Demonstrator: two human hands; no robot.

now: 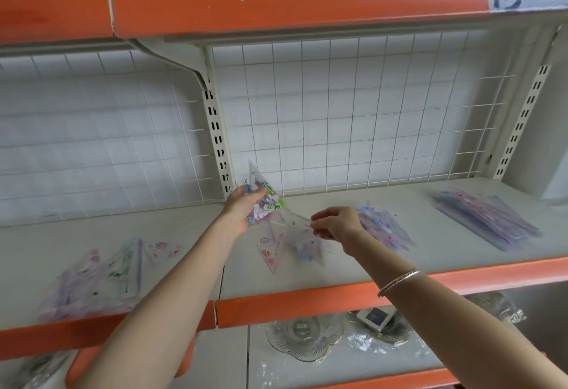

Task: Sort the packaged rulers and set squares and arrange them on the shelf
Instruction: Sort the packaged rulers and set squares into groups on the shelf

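Observation:
My left hand (242, 211) grips a clear packaged set square (266, 196) with a green label, raised above the grey shelf (353, 268). My right hand (335, 224) pinches the near corner of the same pack or of one just below it; I cannot tell which. Under both hands lies a loose heap of packaged set squares (289, 248). A further heap of set squares (385, 228) sits just right of my right hand. A stack of packaged straight rulers (485, 219) lies at the far right of the shelf. More mixed packs (104, 275) lie at the front left.
A white wire grid (353, 118) backs the shelf, and an orange-edged upper shelf (276, 7) hangs overhead. The orange front lip (307, 302) runs below my forearms. On the lower shelf sit glass dishes (302, 336) and a small boxed item (373, 319).

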